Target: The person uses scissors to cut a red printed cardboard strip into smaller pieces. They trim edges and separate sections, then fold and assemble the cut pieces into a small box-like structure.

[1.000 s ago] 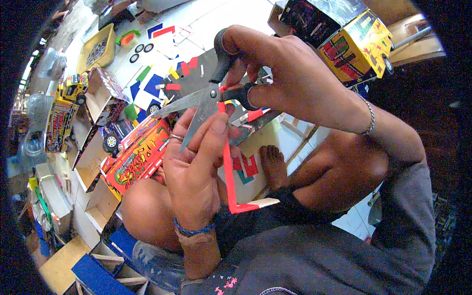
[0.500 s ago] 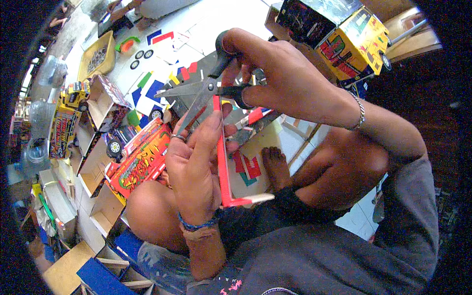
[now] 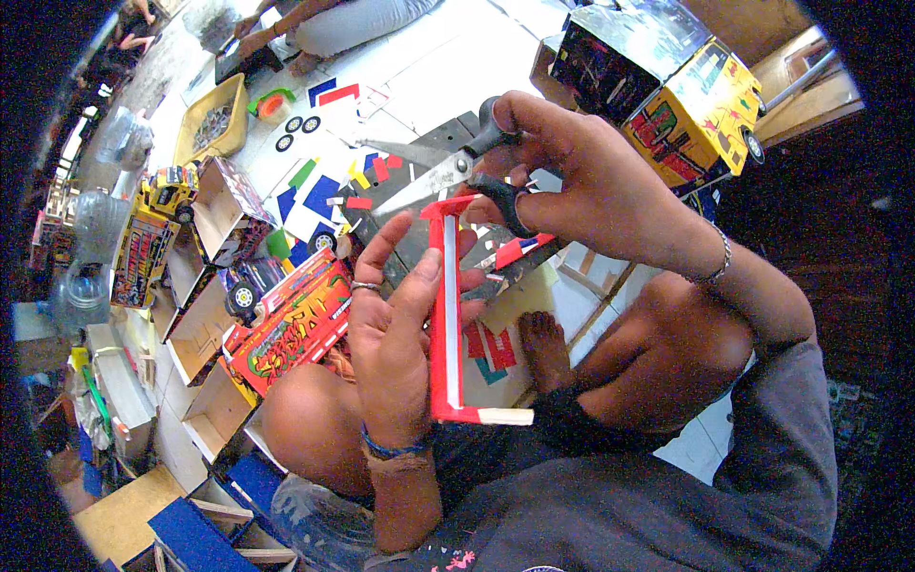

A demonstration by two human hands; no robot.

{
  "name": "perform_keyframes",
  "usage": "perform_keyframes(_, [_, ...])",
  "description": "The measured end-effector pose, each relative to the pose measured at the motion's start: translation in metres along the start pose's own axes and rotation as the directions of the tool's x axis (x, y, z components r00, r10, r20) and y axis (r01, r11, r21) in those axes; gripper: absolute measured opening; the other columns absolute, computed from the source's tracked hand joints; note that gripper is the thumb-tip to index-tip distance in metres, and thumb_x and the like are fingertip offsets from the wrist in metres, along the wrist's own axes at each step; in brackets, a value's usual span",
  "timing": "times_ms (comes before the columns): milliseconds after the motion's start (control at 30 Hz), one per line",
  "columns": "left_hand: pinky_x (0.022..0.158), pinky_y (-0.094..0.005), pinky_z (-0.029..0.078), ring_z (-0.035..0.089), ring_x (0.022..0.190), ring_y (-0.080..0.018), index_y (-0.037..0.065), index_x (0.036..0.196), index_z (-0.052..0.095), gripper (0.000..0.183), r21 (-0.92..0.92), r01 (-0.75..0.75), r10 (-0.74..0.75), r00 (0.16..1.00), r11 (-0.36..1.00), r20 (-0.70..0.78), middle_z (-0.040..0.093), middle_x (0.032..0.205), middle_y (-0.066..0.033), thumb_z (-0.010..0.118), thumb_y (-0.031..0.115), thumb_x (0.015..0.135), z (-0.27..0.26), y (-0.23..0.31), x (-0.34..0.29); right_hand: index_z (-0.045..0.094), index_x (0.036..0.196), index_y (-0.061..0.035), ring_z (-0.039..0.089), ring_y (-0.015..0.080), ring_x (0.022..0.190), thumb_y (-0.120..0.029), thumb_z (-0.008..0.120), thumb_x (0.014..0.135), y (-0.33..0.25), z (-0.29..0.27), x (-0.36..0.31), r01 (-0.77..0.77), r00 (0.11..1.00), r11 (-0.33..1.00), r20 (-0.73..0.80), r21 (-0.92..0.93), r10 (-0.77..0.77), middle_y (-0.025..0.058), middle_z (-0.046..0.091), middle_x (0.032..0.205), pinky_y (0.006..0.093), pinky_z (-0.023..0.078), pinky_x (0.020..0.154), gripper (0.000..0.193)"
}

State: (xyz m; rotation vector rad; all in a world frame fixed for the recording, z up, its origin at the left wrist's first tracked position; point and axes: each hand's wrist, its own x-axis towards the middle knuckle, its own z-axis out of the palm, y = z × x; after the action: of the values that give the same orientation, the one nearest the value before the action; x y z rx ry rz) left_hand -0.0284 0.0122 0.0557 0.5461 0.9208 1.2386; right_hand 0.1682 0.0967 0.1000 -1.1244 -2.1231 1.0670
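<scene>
My left hand [image 3: 393, 334] is closed on a slim red frame piece [image 3: 439, 353], pinching its long side between thumb and fingers. A white strip runs down the inside of that piece. Its lower end turns right into a short arm with a bare, pale wooden tip, and its top has a short red flange. My right hand [image 3: 605, 186] grips scissors [image 3: 448, 174] by their black handles. The blades are spread apart, pointing left, just above the top of the frame piece.
A dark grey board [image 3: 417, 195] strewn with coloured scraps lies beyond my hands. Around it are loose toy wheels [image 3: 294, 125], a yellow basin [image 3: 187, 143], an orange-red toy truck body [image 3: 295, 329] and a big yellow toy truck [image 3: 686, 110]. Another person's leg [image 3: 362, 24] shows at the top.
The frame piece has turned in my left hand, so its white strip and top flange now show. The scissors have shifted right relative to my left hand, blades still apart.
</scene>
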Motion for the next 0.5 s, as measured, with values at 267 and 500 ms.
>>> perform_keyframes(267, [0.093, -0.0325, 0.056, 0.067, 0.108, -0.0206, 0.001, 0.144, 0.041, 0.053, 0.047, -0.127, 0.127, 0.992, 0.991, -0.003, 0.065, 0.125, -0.0161, 0.063, 0.001, 0.096, 0.01, -0.01, -0.007, 0.051, 0.122, -0.0021, 0.061, 0.0098, 0.103, 0.002, 0.077, 0.081, 0.001, 0.0, 0.0, 0.069, 0.997, 0.984, -0.03, 0.165, -0.064, 0.0018, 0.061, 0.112, 0.0283, 0.051, 0.091, 0.049])
perform_keyframes(500, [0.087, -0.0266, 0.056, 0.067, 0.102, -0.0139, -0.003, 0.132, 0.055, 0.041, 0.168, -0.317, 0.322, 0.947, 0.933, -0.006, 0.068, 0.119, -0.0112, 0.067, -0.001, 0.093, 0.01, -0.015, -0.011, 0.048, 0.119, -0.0032, 0.066, 0.0185, 0.111, -0.002, 0.079, 0.083, -0.007, -0.006, -0.001, 0.016, 0.999, 0.882, 0.035, 0.471, -0.037, 0.0112, 0.07, 0.112, 0.0327, 0.052, 0.094, 0.047])
